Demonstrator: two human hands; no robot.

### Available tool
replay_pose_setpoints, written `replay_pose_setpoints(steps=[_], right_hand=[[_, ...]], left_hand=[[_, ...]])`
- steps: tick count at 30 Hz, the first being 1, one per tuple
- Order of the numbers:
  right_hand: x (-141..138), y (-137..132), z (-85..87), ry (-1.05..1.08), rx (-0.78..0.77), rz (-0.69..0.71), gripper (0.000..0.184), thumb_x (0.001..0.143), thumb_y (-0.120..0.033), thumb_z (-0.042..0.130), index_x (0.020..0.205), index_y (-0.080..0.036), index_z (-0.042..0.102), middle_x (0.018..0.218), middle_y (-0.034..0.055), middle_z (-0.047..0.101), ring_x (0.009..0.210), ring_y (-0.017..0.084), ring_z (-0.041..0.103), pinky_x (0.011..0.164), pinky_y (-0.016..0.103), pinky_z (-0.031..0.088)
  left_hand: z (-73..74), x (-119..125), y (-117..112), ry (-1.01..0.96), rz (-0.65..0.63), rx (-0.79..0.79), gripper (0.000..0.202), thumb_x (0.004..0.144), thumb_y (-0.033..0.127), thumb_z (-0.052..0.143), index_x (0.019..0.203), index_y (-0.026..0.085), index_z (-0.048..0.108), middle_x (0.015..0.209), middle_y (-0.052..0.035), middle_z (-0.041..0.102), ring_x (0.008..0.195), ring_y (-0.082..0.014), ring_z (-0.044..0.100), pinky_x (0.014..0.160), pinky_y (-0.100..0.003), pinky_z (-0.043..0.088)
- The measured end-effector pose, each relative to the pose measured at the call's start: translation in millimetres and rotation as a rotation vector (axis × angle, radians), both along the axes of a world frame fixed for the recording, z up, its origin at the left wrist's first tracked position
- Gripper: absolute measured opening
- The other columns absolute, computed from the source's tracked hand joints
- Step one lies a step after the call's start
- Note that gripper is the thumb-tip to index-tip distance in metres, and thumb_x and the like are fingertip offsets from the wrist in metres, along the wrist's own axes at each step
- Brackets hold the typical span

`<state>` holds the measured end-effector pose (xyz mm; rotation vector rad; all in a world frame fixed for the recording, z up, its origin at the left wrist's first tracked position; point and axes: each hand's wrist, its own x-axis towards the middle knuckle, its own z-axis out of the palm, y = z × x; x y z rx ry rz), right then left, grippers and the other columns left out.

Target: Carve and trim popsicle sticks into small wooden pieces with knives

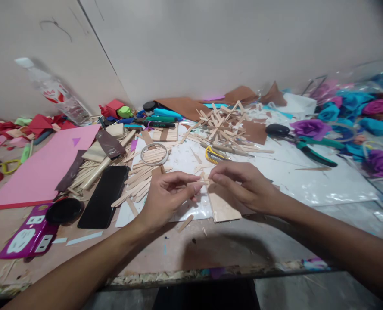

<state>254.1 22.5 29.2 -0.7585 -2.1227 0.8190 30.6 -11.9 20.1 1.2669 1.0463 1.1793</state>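
Observation:
My left hand (167, 196) is closed in a pinch, thumb and forefinger on a small piece of wooden craft stick (204, 182). Facing it, my right hand (244, 185) has its fingers bent together at the other end of this piece; its fingertips are partly hidden. Under both hands lies a flat wooden block (225, 209) on a white sheet (323, 185). Just beyond my right hand rests a yellow utility knife (213, 155). A cut stick end (186, 223) lies near my left wrist.
Loose craft sticks (144, 176) and a tape ring (154, 154) lie left, beside a black phone (104, 198) and purple power strip (29, 234). A stick pile (222, 125) stands behind. Green-handled pliers (316, 153) and paper flowers (349, 107) are right; a bottle (57, 92) leans back left.

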Motion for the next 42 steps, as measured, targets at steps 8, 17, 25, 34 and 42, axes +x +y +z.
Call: replay_pose_setpoints(steps=[8, 17, 25, 34, 42], right_hand=[[-0.6, 1.1, 1.9, -0.043, 0.089, 0.015, 0.019, 0.104, -0.023, 0.054, 0.096, -0.016, 0.069, 0.080, 0.0032, 0.071, 0.070, 0.013, 0.061, 0.066, 0.024, 0.045], [0.4, 1.4, 1.3, -0.039, 0.213, 0.055, 0.014, 0.103, -0.016, 0.055, 0.099, -0.015, 0.068, 0.081, 0.0025, 0.070, 0.069, 0.011, 0.058, 0.065, 0.022, 0.044], [1.1, 1.8, 1.2, -0.058, 0.226, 0.070, 0.013, 0.101, -0.012, 0.056, 0.098, -0.013, 0.069, 0.080, 0.0026, 0.069, 0.070, 0.010, 0.058, 0.066, 0.021, 0.044], [0.5, 2.6, -0.4, -0.033, 0.216, 0.060, 0.014, 0.102, -0.013, 0.057, 0.098, -0.012, 0.070, 0.079, 0.0018, 0.068, 0.069, 0.009, 0.057, 0.066, 0.019, 0.043], [0.1, 2.2, 0.4, -0.042, 0.161, 0.067, 0.015, 0.102, -0.014, 0.056, 0.098, -0.012, 0.071, 0.081, 0.0026, 0.070, 0.070, 0.009, 0.058, 0.066, 0.019, 0.043]], left_hand=[[1.2, 2.1, -2.1, 0.019, 0.031, -0.024, 0.017, 0.074, 0.025, 0.091, 0.086, 0.016, 0.082, 0.071, -0.0039, 0.078, 0.056, -0.0147, 0.072, 0.056, -0.025, 0.062], [0.4, 2.0, -3.0, -0.051, 0.007, -0.057, 0.010, 0.077, 0.018, 0.088, 0.085, 0.017, 0.081, 0.066, -0.0018, 0.076, 0.054, -0.0116, 0.070, 0.057, -0.021, 0.061], [-4.5, 0.2, -2.2, -0.132, -0.030, -0.163, 0.012, 0.077, 0.019, 0.088, 0.083, 0.016, 0.079, 0.066, -0.0017, 0.076, 0.054, -0.0109, 0.070, 0.057, -0.019, 0.059], [-4.1, 1.8, -3.2, -0.179, -0.023, -0.196, 0.010, 0.078, 0.018, 0.088, 0.083, 0.017, 0.080, 0.066, -0.0008, 0.077, 0.056, -0.0085, 0.071, 0.059, -0.015, 0.057], [-5.7, 1.0, -3.3, -0.176, -0.026, -0.209, 0.008, 0.079, 0.017, 0.087, 0.082, 0.017, 0.080, 0.065, -0.0009, 0.076, 0.057, -0.0085, 0.071, 0.060, -0.014, 0.057]])
